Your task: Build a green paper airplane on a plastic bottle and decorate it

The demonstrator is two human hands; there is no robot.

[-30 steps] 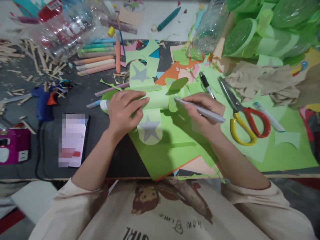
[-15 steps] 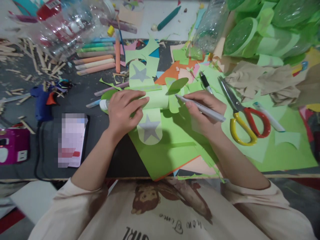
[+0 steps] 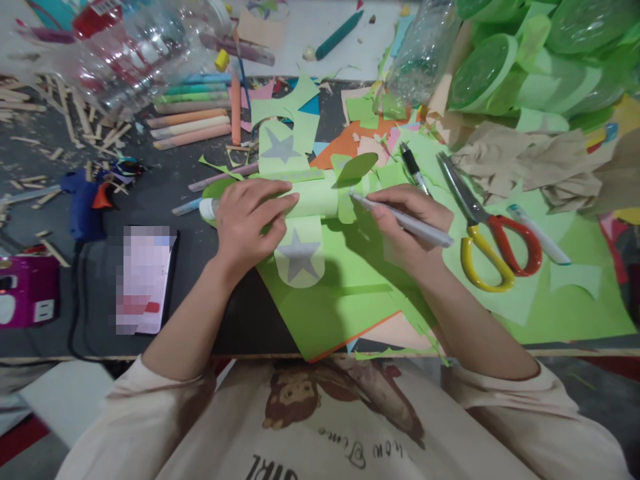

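Note:
A bottle wrapped in pale green paper [image 3: 317, 197] lies sideways like a toy plane, its white cap [image 3: 207, 209] to the left. Two paper wings with grey stars, an upper one [image 3: 281, 147] and a lower one [image 3: 299, 257], stick out from it. At its right end are green tail pieces [image 3: 357, 169]. My left hand [image 3: 255, 217] is wrapped over the bottle near the cap. Pinched in my right hand [image 3: 413, 217] is a grey-white marker [image 3: 420, 230], its tip at the tail piece. Green paper sheets [image 3: 345, 307] lie beneath.
Scissors [image 3: 475, 207], a black pen [image 3: 413, 163] and crumpled brown paper [image 3: 530, 160] are at the right. Green-wrapped bottles [image 3: 550, 80] stand behind them. On the left are a phone [image 3: 147, 280], a blue glue gun [image 3: 85, 207], wooden sticks [image 3: 75, 113] and markers [image 3: 193, 120].

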